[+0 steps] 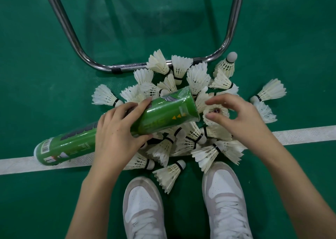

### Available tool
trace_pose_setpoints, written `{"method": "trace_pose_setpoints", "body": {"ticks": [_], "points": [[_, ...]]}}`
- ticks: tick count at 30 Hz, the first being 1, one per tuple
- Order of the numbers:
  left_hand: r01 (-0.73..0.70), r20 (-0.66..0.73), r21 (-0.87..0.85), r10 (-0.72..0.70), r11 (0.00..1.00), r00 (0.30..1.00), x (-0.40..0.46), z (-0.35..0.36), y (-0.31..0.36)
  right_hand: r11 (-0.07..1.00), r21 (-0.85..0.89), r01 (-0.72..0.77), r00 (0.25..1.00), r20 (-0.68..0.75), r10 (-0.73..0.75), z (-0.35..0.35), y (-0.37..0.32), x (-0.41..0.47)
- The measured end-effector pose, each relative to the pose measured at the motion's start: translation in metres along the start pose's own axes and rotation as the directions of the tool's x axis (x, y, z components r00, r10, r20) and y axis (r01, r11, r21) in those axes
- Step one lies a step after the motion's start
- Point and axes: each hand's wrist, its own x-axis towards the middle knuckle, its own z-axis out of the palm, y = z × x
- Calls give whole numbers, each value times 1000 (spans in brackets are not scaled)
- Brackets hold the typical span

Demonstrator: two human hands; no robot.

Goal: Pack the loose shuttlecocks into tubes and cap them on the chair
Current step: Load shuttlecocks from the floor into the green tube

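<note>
Green court floor [54,75], white line [300,133] under it all; left hand [116,131] wraps tight round the green tube [163,111] mid-body; right hand [243,118] curls half-closed over one shuttlecock [221,112] right between its fingertips and the tube mouth, can't tell if it's pinched yet; I'd feed it cork first, feathers trailing; tube's inside is hidden, the loose pile [198,78] lies under both palms

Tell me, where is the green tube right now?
Head view, left of centre: the tube lies slanted across the shuttlecock pile, gripped by the left hand, its barcoded end at the white line.
</note>
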Motion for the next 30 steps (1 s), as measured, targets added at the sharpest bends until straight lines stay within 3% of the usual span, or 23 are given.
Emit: {"method": "trace_pose_setpoints", "body": {"ticks": [3,5,10,21,30], "points": [[1,-4,-1,-1,1000,1000,0,0,0,941,-338,27,1000,20,-22,-3,26,0],[2,-1,-3,-2,1000,1000,0,-1,0,906,-423,36,999,44,-19,3,40,0],[3,5,-3,-3,1000,1000,0,-2,0,870,-488,70,995,-24,-94,17,51,-1],[4,2,-11,-4,1000,1000,-1,-3,-1,881,-472,41,998,-25,-60,20,54,1],[12,11,0,-12,1000,1000,-2,-3,-4,880,-475,-1,988,-135,-72,20,53,3]]}}
